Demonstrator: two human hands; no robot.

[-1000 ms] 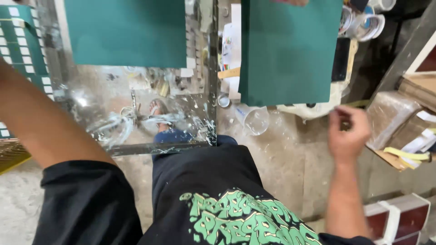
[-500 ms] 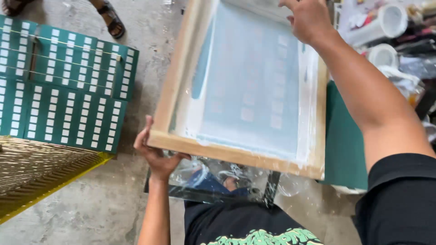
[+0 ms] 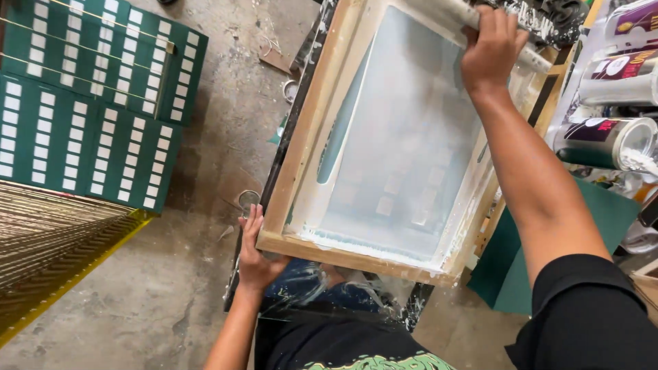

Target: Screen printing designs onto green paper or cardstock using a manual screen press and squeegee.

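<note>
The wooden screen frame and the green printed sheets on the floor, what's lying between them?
In the head view, mostly bare concrete floor separates the wooden screen frame from the green printed sheets, with a small round lid and scattered scraps close beside the frame.

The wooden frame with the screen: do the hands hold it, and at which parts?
The left hand grips the wooden screen frame at its near left corner. The right hand grasps a squeegee handle at the far end.
</note>
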